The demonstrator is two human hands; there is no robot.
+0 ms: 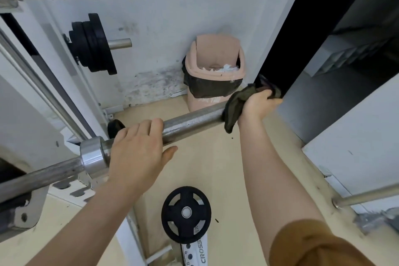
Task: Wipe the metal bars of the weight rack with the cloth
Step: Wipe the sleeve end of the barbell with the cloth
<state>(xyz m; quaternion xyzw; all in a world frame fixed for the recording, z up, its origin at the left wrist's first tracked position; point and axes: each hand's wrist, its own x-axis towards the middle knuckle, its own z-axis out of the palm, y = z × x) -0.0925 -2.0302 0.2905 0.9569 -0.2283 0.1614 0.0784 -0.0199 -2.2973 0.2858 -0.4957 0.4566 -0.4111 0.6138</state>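
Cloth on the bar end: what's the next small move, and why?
Probably slide the cloth along the bar toward the left hand. The right hand grips it around the bar's far end, the left hand rests on the bar by the collar, and bare metal lies between them.

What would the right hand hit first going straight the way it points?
Probably the black panel just past the right hand and its cloth; the gap looks small, but depth is unclear.

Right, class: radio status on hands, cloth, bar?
Left hand rests on bar. Right hand grips cloth at bar's far end. Bar bare between hands; bin beyond.
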